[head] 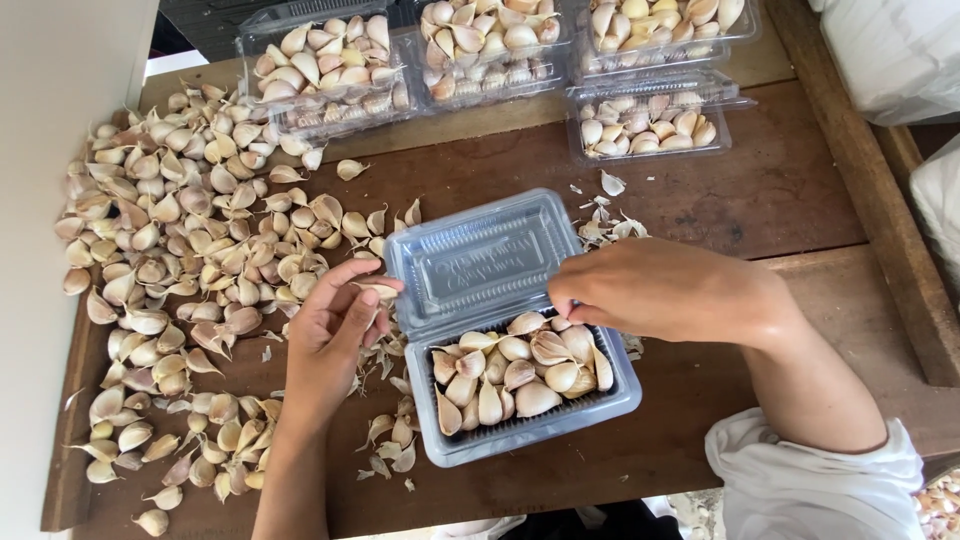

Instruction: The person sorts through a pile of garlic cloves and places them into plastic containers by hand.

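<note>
Item: clear plastic clamshell box (530, 425), nearest the viewer, lid (480, 258) hinged open and lying flat behind the tray. The tray was roughly full of garlic cloves (515, 375), in about a single heaped layer.

Right hand (660, 290): rested over the tray's far edge, fingers (562, 297) curled closed at the rim; whether they pinched a clove could not be told.

Left hand (335, 335): beside the box, fingers gripping one clove (378, 290) near the lid's left corner.

Step, as judged: filling, near its end. The next move would seem to call for seating the held clove in a remaining gap without raising the heap above the rim, so the lid can fold shut.

Loose stock: broad spread of unpacked cloves (180, 260) left of the hands, with papery skin scraps (600, 215) beyond the lid.

Far edge: filled, closed boxes (330, 70) in a row, some apparently stacked.

Surface: dark, worn wooden tabletop (780, 190) of planks. White wall on the left; white sacks at the right.
</note>
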